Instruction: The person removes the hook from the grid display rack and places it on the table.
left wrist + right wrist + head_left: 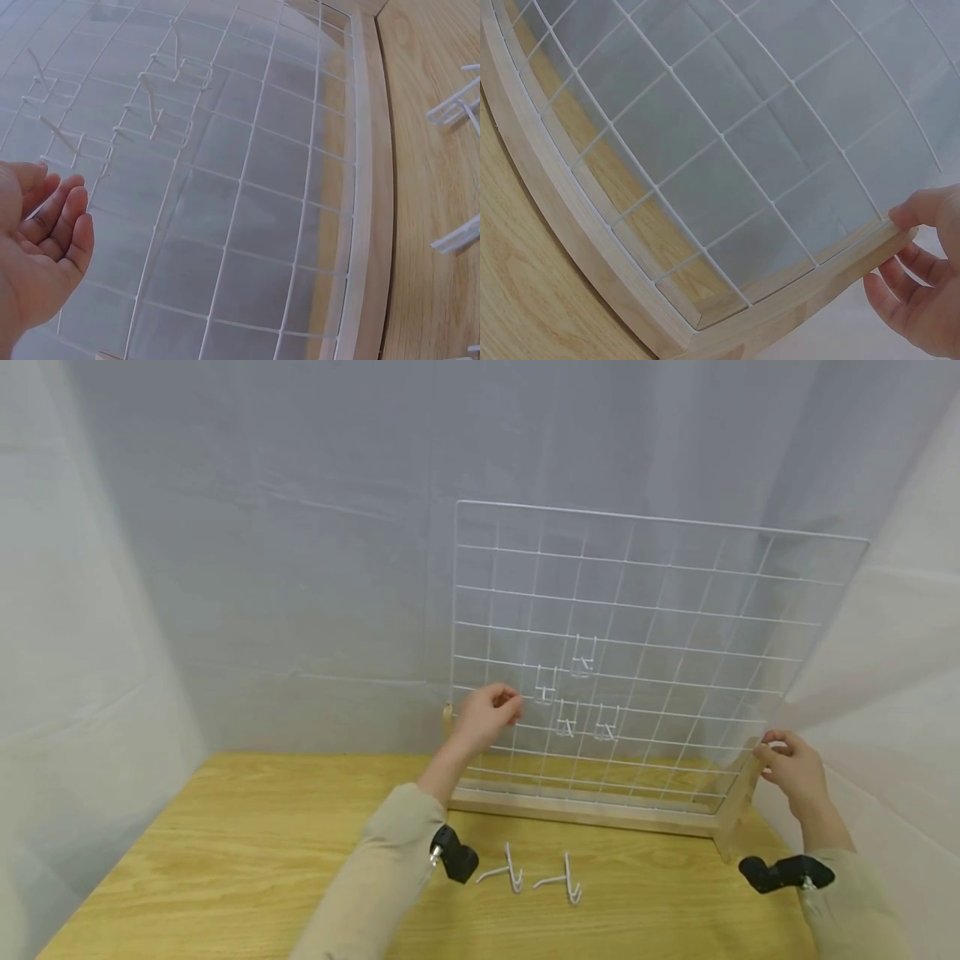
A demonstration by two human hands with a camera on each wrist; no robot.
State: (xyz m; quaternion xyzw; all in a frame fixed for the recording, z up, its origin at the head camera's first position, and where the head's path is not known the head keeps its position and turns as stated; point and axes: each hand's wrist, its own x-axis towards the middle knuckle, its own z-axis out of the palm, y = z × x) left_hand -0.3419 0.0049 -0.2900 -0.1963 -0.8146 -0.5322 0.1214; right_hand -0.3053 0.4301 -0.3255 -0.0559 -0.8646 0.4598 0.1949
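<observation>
A white wire grid panel (682, 647) stands upright in a wooden stand (585, 811). Several white wire hooks (582, 662) hang on the middle of the grid. My left hand (485, 718) is in front of the grid's left part, just left of the hooks; its fingers are loosely bent with nothing between them, as the left wrist view shows. At the stand's right side, my right hand (797, 768) pinches the top of the wooden side post (840, 259), thumb on the near face and fingers below.
Two loose white hooks (568, 881) lie on the wood-grain table (285, 835) in front of the stand. Pale curtains (300, 568) hang behind and at both sides. A black wrist camera (455, 855) is strapped to each forearm.
</observation>
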